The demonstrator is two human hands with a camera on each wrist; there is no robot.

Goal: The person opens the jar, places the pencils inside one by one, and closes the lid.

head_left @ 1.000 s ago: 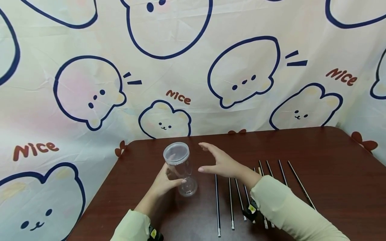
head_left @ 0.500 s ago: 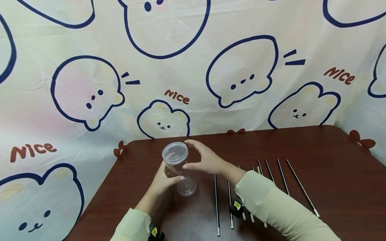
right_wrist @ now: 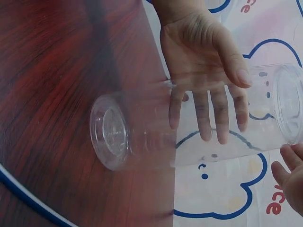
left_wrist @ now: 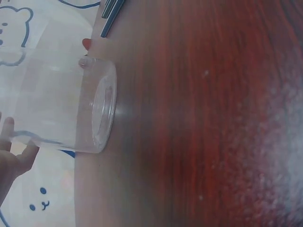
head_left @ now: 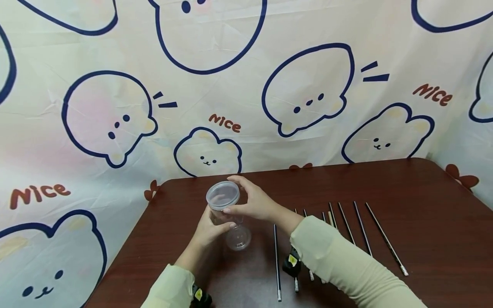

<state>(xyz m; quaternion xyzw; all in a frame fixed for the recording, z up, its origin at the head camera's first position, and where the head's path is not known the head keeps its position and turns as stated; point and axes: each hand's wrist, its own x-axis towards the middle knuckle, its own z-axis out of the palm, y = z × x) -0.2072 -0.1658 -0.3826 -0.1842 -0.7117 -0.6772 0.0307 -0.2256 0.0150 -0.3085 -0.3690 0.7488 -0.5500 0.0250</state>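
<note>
A clear, round plastic jar (head_left: 238,238) with a screw-type lid (head_left: 223,192) is in front of me, left of the table's middle. Its lid end points up, and I see nothing inside. My left hand (head_left: 206,233) grips the side of the body, thumb in front; in the right wrist view its fingers show through the clear wall. The right hand (head_left: 256,201) holds the top at the lid, thumb on the near side and fingers reaching behind. Whether the base touches the table cannot be told.
Several thin dark pencil-like sticks with pale ends lie in a spread row to the right, such as the leftmost stick (head_left: 277,261); the right forearm crosses above some. A brown wooden table (head_left: 423,214) meets a printed cloth backdrop (head_left: 246,107) behind.
My right hand has come in leftward from above the sticks to the jar's top and now holds it at the lid. The left hand keeps its grip on the body.
</note>
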